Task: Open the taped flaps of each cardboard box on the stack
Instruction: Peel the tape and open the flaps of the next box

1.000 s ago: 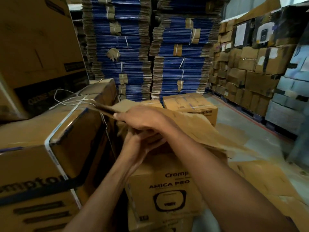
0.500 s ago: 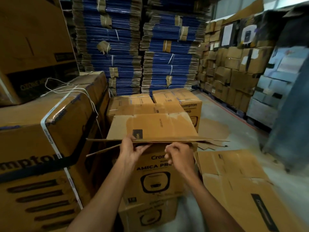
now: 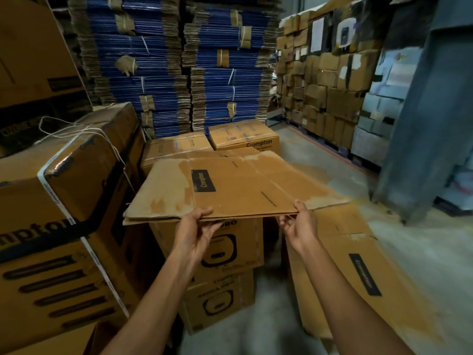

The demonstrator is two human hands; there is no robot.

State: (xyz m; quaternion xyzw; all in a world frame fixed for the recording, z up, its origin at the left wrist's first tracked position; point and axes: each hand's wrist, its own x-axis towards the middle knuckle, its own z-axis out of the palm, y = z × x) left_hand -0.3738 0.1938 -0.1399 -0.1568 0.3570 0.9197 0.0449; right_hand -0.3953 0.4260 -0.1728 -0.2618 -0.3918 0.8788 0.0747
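Head view, single frame. Both hands hold one flattened carton (image 3: 238, 185) by its near edge, at frame centre. The left hand (image 3: 195, 230) has its thumb on top and its fingers (image 3: 215, 225) curled under the edge. The right hand (image 3: 300, 226) pinches the near right corner the same way. The two grips are spread along the edge, probably to keep the floppy sheet level and stop it folding at its creases. The sheet lies roughly flat over the stack. The top box (image 3: 238, 242) sits directly under it at lower centre, with the lower box (image 3: 222, 301) beneath. Judgement: the sheet must be moved aside before the top box's flaps can be reached. Another flat sheet (image 3: 358, 265) lies on the floor at lower right, a likely place to put it. Hidden: the top face of the top box, so taped or open cannot be told. The sheet's far edge overlaps two closed boxes (image 3: 243, 137) behind it; contact uncertain. A large strapped box (image 3: 64, 201) is cut off at the left edge. Print on the lower box is blurred.
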